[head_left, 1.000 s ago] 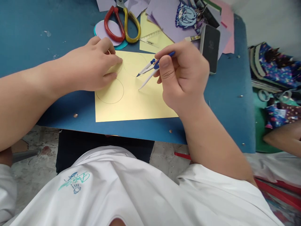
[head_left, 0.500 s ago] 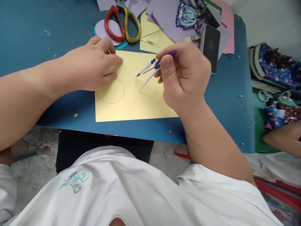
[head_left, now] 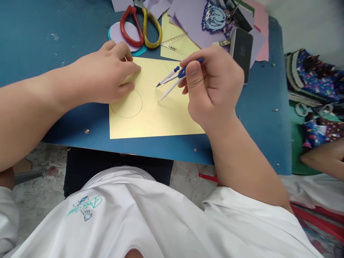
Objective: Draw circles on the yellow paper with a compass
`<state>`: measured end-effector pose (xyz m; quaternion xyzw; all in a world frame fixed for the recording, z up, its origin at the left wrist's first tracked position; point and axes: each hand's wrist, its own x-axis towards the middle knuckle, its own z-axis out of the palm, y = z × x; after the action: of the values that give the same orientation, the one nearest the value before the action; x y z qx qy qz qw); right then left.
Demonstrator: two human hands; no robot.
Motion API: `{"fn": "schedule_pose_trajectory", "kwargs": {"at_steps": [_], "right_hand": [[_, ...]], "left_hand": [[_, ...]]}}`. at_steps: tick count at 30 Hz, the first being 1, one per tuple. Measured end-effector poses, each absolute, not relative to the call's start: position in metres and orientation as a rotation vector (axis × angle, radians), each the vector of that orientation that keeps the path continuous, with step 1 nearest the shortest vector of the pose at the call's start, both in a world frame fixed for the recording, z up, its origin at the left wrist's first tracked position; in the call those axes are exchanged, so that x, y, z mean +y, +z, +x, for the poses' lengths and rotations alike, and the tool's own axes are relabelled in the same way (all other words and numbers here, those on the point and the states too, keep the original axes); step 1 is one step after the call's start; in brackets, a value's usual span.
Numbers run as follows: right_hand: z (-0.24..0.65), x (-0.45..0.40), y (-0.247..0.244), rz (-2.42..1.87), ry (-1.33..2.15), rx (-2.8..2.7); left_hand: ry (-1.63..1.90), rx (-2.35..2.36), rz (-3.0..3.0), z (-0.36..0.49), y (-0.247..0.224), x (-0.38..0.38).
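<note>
The right hand point(head_left: 216, 82) pinches the likely light, stiff compass point(head_left: 182, 73), best held up top; the left hand point(head_left: 107, 73), loosely open, touches the paper point(head_left: 156, 118).

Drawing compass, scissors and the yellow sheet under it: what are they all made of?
Drawing compass: probably hard plastic, smooth, in solid blue and white; its tips are too small to judge.
Scissors: glossy red and yellow plastic or rubber around the handles, showing highlights; the grey part looks like metal.
Yellow sheet: paper or thin card, flat with crisp edges.
</note>
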<state>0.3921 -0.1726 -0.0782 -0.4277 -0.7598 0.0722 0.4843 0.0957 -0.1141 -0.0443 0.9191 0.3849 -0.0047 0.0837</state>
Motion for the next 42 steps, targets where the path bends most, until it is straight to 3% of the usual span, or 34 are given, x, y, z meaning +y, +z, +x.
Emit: {"fn": "schedule_pose_trajectory", "kwargs": {"at_steps": [42], "right_hand": [[0.3948,-0.1695,-0.0817,-1.112,0.203,-1.808]], "left_hand": [[-0.008,1.134,2.743,0.0944,-0.0460,-0.1108]]}}
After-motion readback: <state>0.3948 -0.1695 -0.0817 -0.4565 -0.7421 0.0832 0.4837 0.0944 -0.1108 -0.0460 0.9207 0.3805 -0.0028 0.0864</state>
